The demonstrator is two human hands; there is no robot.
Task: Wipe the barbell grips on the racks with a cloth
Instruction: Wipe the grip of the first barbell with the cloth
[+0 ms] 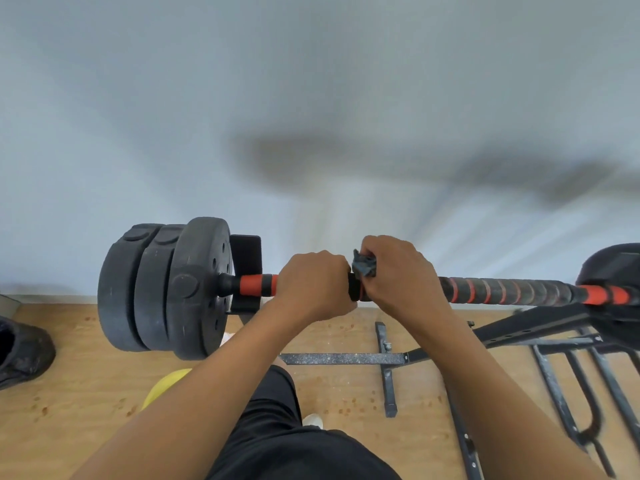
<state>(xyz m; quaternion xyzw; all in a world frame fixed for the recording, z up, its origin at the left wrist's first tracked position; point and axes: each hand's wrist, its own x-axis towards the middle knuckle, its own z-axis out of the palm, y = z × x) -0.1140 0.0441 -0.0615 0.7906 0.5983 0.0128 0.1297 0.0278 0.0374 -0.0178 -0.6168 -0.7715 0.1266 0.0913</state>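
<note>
**Bar and clearances.** The barbell runs across my view from nine to three o'clock, on a black rack. At nine o'clock it ends in a stack of black weight plates. Just inside them a black cradle stands against the bar. At three o'clock a second set of plates is cut by the frame edge. Between the left hand and the cradle I see a short bare stretch of red and black grip. From the right hand toward three o'clock a long stretch of black grip with red spiral bands lies open.

**Hands.** The left hand is curled over the bar from above, knuckles up, holding it bare. The right hand sits just beside it at its three o'clock. Its fingers are wrapped round the bar with a dark grey cloth bunched under them. A crumpled corner of the cloth sticks out between the two hands. Both forearms reach in from six o'clock, converging on the bar.

**Surface and room.** Behind the bar, from ten to two o'clock, I see a plain pale wall with blurred shadows. Below it lies a light wood-pattern floor with small reddish spots. The rack's feet and cross-bars spread over the floor from five to three o'clock. A yellow ball shows at seven o'clock beside the left forearm. A dark shoe lies at eight o'clock at the frame edge.
</note>
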